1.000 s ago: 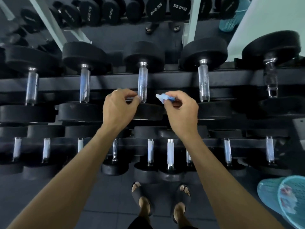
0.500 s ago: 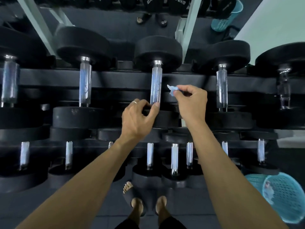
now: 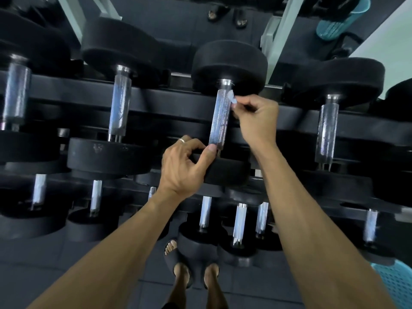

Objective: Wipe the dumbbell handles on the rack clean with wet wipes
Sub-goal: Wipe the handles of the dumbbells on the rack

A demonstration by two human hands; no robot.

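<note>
At the bottom centre of the frame the person's feet stand in dark sandals on the grey floor, and the rim of a teal plastic basket shows in the lower right corner. Both bare forearms reach up from the bottom edge toward the rack.

Above the feet, the lower shelf carries small dumbbells with short chrome handles. Higher, at mid frame, the left hand curls its grip round the near black weight head of the centre dumbbell, thumb tip lying by the lower end of the handle; a ring sits on one finger.

Just right of centre, the dumbbell handle being worked on runs steeply up the frame, knurled and shiny. The right hand is beside its upper part, grip pinched on a small pale blue wet wipe, which touches the right side of the handle near the far weight head.

The black rack rail crosses the frame behind the handle. More large dumbbells sit left and right along it, one neighbour handle to the left, another to the right. At the upper right, beyond the rack, another teal basket shows.
</note>
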